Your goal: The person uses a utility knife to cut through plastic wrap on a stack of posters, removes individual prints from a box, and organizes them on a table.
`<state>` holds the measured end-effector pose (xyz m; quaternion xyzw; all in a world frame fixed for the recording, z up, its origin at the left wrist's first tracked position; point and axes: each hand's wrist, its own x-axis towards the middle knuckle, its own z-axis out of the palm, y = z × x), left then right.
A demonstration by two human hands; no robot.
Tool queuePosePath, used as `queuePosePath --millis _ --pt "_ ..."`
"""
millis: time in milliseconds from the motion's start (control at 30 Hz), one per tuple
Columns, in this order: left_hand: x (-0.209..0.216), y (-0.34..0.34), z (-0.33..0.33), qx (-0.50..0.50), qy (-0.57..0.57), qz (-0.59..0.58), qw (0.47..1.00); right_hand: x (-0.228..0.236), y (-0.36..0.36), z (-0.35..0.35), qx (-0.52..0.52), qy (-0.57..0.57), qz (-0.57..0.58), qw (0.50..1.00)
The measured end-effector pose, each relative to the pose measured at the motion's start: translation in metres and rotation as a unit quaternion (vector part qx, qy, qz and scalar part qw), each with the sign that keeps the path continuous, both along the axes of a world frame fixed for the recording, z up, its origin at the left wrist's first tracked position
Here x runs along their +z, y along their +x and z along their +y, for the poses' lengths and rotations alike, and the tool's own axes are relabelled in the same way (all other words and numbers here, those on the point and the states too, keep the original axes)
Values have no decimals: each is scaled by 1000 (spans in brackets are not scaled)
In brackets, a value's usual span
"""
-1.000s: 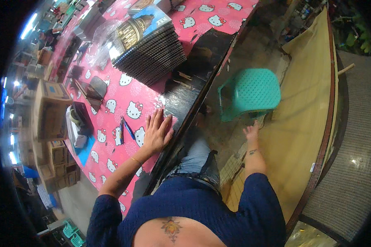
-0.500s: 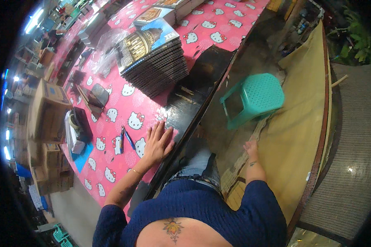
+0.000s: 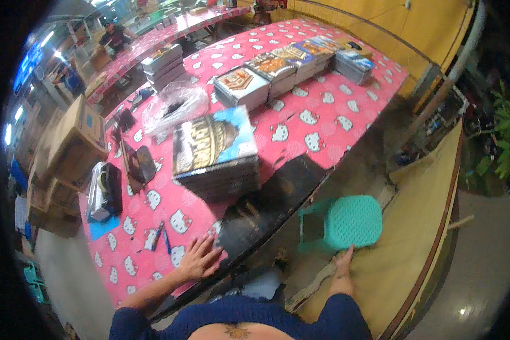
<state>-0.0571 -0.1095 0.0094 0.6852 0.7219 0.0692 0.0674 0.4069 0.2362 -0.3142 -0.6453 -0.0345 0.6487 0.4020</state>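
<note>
My left hand (image 3: 200, 258) lies flat on the pink cartoon-cat tablecloth (image 3: 153, 199), near the table's front edge, fingers spread and nothing in it. Beside it are a blue-handled tool (image 3: 158, 234) and a second slim blue-and-dark piece (image 3: 167, 240). My right hand (image 3: 343, 259) hangs low at the near edge of a green plastic stool (image 3: 352, 222). A fingertip meets the seat's rim in the picture; whether it touches or grips, I cannot tell. Farther in from my left hand stands a tall stack of books (image 3: 215, 161) with a domed building on the cover.
More book stacks (image 3: 241, 88) line the table's far side. A crumpled plastic bag (image 3: 175, 105) lies behind the tall stack. Cardboard boxes (image 3: 76, 141) are piled at the left. A black holder (image 3: 110, 190) sits on the table. A yellowish sheet (image 3: 402, 226) slopes along the right.
My view has tilted up, so more of the table's far side shows. My right hand has come closer to the stool's near edge. My left hand still rests on the tablecloth.
</note>
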Motion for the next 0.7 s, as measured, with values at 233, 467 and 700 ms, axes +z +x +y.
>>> queuePosePath --millis 233,467,700 --pt "-5 -7 1 11 -43 -21 999 -17 -6 49 -9 16 49 999" --pt "-5 3 0 29 -83 -25 996 14 -145 75 27 33 17 999" --pt "1 -4 3 13 -72 -15 997 -50 -246 129 87 8 220 972"
